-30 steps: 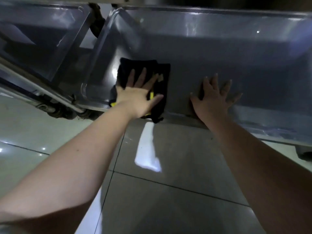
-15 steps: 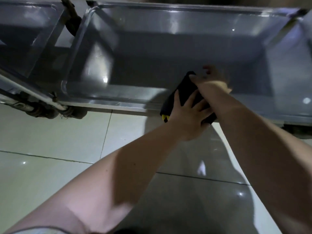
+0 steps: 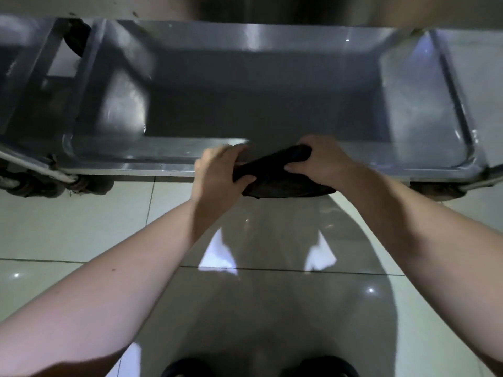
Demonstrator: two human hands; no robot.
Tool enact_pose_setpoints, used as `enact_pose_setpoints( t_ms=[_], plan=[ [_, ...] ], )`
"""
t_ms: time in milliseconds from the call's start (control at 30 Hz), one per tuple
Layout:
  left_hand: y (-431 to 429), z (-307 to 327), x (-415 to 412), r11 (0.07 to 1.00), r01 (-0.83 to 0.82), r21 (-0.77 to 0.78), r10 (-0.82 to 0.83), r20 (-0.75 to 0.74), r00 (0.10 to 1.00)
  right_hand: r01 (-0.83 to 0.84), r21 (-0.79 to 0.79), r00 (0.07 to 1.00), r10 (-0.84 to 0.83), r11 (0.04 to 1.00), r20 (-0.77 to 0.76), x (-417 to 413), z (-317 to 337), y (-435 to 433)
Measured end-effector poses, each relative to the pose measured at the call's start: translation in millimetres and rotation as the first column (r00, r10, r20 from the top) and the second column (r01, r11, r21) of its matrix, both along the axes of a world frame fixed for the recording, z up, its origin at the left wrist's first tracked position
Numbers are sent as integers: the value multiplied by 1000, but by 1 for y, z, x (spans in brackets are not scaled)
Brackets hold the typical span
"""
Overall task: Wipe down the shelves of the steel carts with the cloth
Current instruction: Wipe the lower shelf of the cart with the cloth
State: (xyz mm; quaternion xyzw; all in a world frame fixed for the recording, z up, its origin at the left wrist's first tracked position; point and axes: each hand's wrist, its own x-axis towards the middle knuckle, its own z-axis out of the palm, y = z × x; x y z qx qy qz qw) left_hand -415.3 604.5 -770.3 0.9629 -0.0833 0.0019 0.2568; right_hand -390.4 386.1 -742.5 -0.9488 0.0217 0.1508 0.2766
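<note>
The bottom shelf (image 3: 245,104) of a steel cart is a shallow tray with a raised rim, low over the floor. A black cloth (image 3: 275,172) is bunched up at the middle of the shelf's front rim (image 3: 141,165). My left hand (image 3: 220,170) grips the cloth's left end. My right hand (image 3: 321,161) grips its right end from above. Part of the cloth hangs over the rim toward me.
A second steel cart (image 3: 24,85) stands at the left, close against this one. Caster wheels (image 3: 89,185) sit under the corners, with another wheel (image 3: 435,190) at the right. Glossy floor tiles (image 3: 68,227) lie in front. My shoes (image 3: 190,367) show at the bottom edge.
The cloth lay flat on the shelf's left part under my left hand, with my right hand flat on the shelf. Both hands have since gathered it up at the front rim.
</note>
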Motion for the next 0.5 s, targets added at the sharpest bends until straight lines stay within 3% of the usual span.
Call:
enact_pose_setpoints(
  t_ms=[100, 233, 333, 500],
  plan=[
    [-5, 3, -1, 987, 46, 155, -50, 27, 998, 2, 51, 998, -5, 999, 57, -22, -8, -9],
    [-8, 25, -7, 990, 110, 91, -121, 127, 985, 6, 154, 991, -27, 988, 135, -44, 9, -17],
    [-19, 59, -13, 990, 112, 89, -116, 51, 992, 73, 217, 977, -114, 973, 182, -57, 40, -21],
    [-30, 130, -37, 995, 80, 60, -73, -115, 991, 150, 189, 970, -181, 970, 162, -92, 102, -19]
  ],
)
